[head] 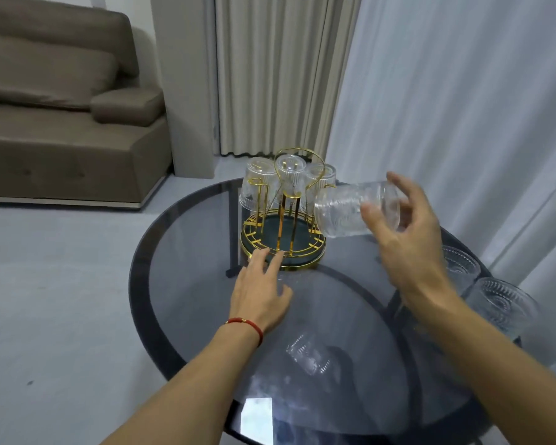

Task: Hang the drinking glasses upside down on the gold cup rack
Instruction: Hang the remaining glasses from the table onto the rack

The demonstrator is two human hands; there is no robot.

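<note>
Right hand (408, 232) is gripping a ribbed glass (350, 210) by its base, tipping it sideways, mouth toward the gold rack (283, 239). Left hand (260, 290), fingers spread and holding nothing, is bracing the rack's rim on the table (180, 284). Three glasses are already hanging. Next move likely calls for turning the glass fully over and lowering it onto a free prong.

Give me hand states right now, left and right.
Left hand: open, fingers spread, empty, fingertips at the gold cup rack base.
Right hand: closed on a drinking glass, tilted sideways beside the rack.
</note>
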